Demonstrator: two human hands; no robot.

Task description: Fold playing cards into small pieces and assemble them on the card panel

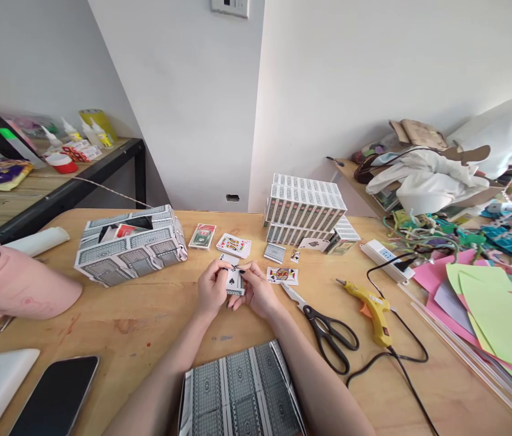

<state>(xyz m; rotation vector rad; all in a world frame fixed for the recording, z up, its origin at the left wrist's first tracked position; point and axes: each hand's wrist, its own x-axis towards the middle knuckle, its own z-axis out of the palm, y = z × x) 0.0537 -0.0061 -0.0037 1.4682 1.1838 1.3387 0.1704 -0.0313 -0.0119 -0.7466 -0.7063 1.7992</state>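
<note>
Over the table (156,339), left fingers (220,268) and right fingers (252,276) pinch a card (233,282) between them.

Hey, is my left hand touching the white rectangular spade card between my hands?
Touching. The head view shows the left hand gripping the white rectangular spade card, its thumb at the card's upper left edge.

Left hand (212,286) and right hand (260,292) pinching close together
Thumbs (251,276) near each other, fingers (249,297) curled; bare left forearm (165,363) and right forearm (313,369) slanting inward.
</note>
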